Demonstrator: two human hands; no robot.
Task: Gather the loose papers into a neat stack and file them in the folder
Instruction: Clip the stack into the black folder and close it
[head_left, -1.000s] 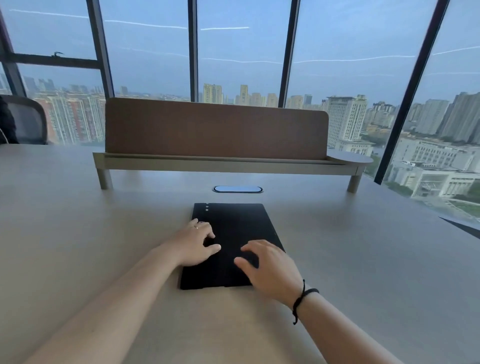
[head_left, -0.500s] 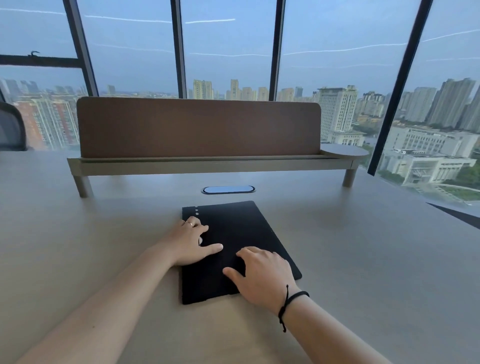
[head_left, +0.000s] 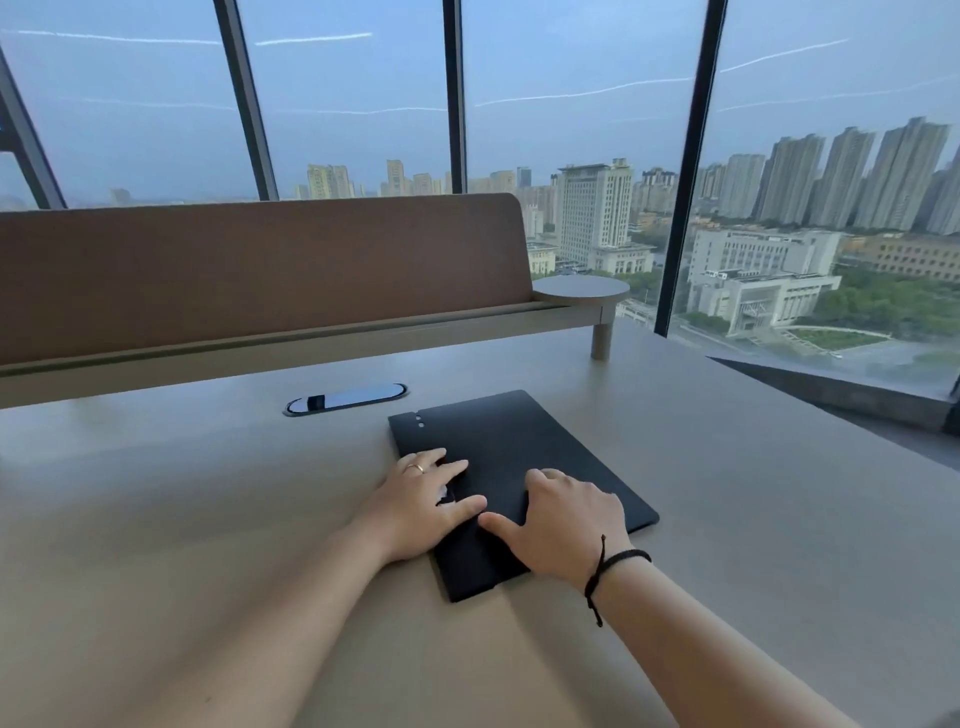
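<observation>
A closed black folder (head_left: 524, 457) lies flat on the beige table (head_left: 182, 519) in front of me. My left hand (head_left: 423, 501) rests on the folder's left edge with its fingers spread flat on the cover. A sliver of white shows under that hand at the folder's edge. My right hand (head_left: 566, 519) presses on the near half of the cover, fingers slightly bent and thumb stretched toward the left hand. No loose papers lie on the table.
A brown divider panel (head_left: 260, 270) on a raised shelf (head_left: 579, 291) crosses the back of the table. An oval cable port (head_left: 345, 399) sits just beyond the folder. Tall windows (head_left: 571, 104) stand behind, and the table's right edge (head_left: 831, 415) runs past the folder.
My view has swung to the left, so the folder now sits right of centre. Both hands stay on the cover, and the right thumb has come closer to the left hand.
</observation>
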